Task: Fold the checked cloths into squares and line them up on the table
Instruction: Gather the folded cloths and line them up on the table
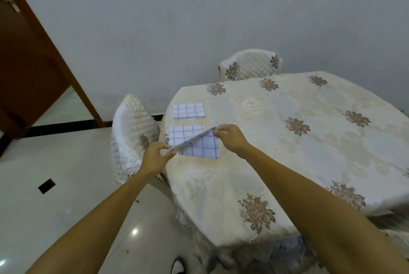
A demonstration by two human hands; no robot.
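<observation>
Two folded checked cloths lie on the table [287, 163] near its left edge: the far folded cloth [188, 110] and the near folded cloth [183, 133]. A third checked cloth [203, 147], white with blue lines, hangs folded just above the table, partly covering the near one. My left hand [155, 156] pinches its lower left corner. My right hand [230, 137] pinches its upper right corner. The folded top edge runs taut between my hands and the rest droops toward the tablecloth.
The table carries a cream tablecloth with brown flower prints. A quilted chair [132, 132] stands at the table's left side, close to my left hand. Another chair [250, 64] stands at the far side by the wall. A brown door [28, 59] is at left.
</observation>
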